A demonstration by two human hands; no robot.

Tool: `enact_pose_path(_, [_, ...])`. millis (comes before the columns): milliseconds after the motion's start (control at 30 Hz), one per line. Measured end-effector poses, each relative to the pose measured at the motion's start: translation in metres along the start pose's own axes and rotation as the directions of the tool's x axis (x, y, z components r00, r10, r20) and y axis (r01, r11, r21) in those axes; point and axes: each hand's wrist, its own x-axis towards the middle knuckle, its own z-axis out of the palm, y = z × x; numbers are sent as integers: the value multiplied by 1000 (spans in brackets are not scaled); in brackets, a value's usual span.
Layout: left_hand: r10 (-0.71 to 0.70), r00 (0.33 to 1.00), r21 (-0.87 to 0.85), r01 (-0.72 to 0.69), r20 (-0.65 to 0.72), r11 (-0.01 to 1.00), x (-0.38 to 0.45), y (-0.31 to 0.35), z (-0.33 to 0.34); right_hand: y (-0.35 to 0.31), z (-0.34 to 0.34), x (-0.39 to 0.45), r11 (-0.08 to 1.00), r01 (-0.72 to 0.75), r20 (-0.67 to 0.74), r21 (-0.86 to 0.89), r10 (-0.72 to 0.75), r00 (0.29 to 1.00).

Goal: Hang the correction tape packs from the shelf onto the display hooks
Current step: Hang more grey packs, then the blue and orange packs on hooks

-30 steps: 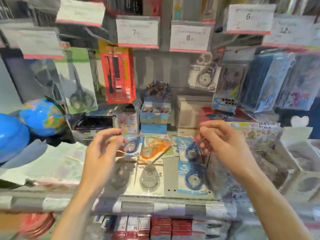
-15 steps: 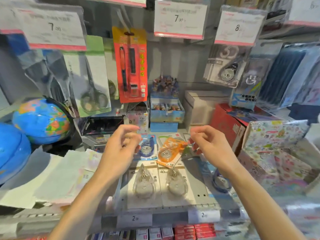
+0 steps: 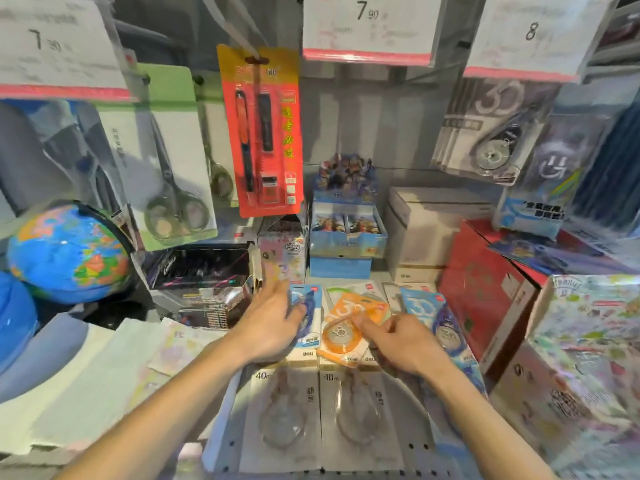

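Several correction tape packs lie on the shelf in front of me. My left hand (image 3: 273,322) reaches forward with fairly straight fingers that rest on a blue correction tape pack (image 3: 307,303). My right hand (image 3: 403,337) is beside it, its loosely bent fingers touching an orange correction tape pack (image 3: 341,332); whether it grips the pack is hidden. Another blue pack (image 3: 441,323) lies just right of that hand. Two clear 40 m packs (image 3: 284,410) lie nearer to me. Grey correction tape packs (image 3: 485,143) hang on a display hook at the upper right.
Carded scissors (image 3: 166,181) and a red pen card (image 3: 265,133) hang at the upper left under price tags (image 3: 369,26). A globe (image 3: 69,252) stands at the left. Boxes, one of them a red box (image 3: 485,289), crowd the back and right of the shelf.
Both hands have dropped from chest height down onto the packs on the shelf. The view has shifted right and closer to the shelf.
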Motion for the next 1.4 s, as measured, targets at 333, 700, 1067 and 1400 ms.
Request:
enact_pose_path(333, [-78,989,-15,81,125,997,10,-2,3,-2,0,9,977,-55,-34,205,63,997])
enact_pose_path(700, [-110,994,-371,113,29,922,7,1,0,1,-1,8,842,-32,13,538,30,999])
enact_pose_path(1067, [-151,988,-588,147,44,796,5,-1,1,11,-11,11,934,-20,-91,357,56,994])
enact_pose_path(1400, [-126,985,-704,5,-120,710,1,5,-8,8,-8,10,812,13,-25,584,2,1000])
